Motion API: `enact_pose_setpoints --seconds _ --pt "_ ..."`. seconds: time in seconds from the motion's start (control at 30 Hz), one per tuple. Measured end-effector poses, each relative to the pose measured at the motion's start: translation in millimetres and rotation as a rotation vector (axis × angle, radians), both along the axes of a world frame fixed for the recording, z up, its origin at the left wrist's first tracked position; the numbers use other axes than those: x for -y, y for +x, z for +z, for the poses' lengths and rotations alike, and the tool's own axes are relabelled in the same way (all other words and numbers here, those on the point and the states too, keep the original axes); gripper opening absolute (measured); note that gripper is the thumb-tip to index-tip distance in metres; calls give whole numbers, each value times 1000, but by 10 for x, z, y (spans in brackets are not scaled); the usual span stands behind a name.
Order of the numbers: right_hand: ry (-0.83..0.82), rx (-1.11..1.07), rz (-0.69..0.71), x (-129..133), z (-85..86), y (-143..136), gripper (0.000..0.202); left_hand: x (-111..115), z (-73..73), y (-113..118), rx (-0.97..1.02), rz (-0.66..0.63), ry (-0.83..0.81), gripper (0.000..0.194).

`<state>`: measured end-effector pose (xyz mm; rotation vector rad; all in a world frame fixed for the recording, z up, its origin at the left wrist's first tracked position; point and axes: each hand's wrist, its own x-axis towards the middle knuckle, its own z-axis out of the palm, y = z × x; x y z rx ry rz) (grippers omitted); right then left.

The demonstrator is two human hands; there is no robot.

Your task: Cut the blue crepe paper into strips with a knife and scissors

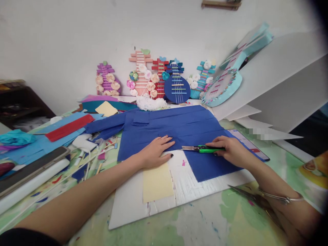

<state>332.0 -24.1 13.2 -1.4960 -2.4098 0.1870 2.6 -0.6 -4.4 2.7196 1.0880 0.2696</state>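
My left hand (156, 150) lies flat with fingers spread on the near edge of a large blue paper sheet (166, 124). In my right hand (232, 150) is a green utility knife (210, 149), its blade pointing left over the blue sheet. The blade tip sits at the inner corner of a notch in the sheet's near edge. Under the blue sheet is a scored white board (128, 205). A pale yellow paper rectangle (157, 184) rests on that board, just below my left hand.
Scissors (256, 201) lie partly under my right forearm. A phone (251, 147) is beside the blue sheet. Paper scraps, a red strip (69, 127) and a glue gun (83, 142) crowd the left. Several decorated paper lutes, one dark blue (177, 89), stand along the wall.
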Motion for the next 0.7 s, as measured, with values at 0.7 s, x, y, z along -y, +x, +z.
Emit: enact_pose_setpoints --seconds 0.7 --pt "-5 -64 32 -60 -35 190 44 -26 -17 -36 179 -7 -49 65"
